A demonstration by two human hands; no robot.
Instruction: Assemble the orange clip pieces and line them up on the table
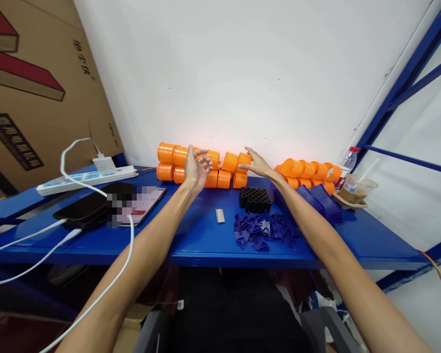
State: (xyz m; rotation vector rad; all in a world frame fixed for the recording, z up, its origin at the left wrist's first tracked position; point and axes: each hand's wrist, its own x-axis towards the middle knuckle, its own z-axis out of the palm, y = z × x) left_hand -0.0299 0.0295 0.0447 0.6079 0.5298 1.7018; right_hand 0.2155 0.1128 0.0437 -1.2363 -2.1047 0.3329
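Both my arms reach out over a blue table (202, 240). My left hand (196, 166) is raised palm up with its fingers loosely curled and apart, holding nothing, just in front of a row of orange plastic cups (176, 164) lying stacked on their sides along the wall. My right hand (256, 164) is stretched flat, fingers apart, its fingertips close to an orange cup (242, 169) in the middle of the row. It holds nothing. More orange cups (308, 171) lie to the right.
A black block with holes (255, 198), a pile of small dark blue plastic pieces (260, 228), a stack of blue sheets (325, 201) and a small white piece (219, 215) lie on the table. Left: phones (95, 206), cables, a power strip (86, 179). Right: a drink cup (356, 189), a bottle (347, 164).
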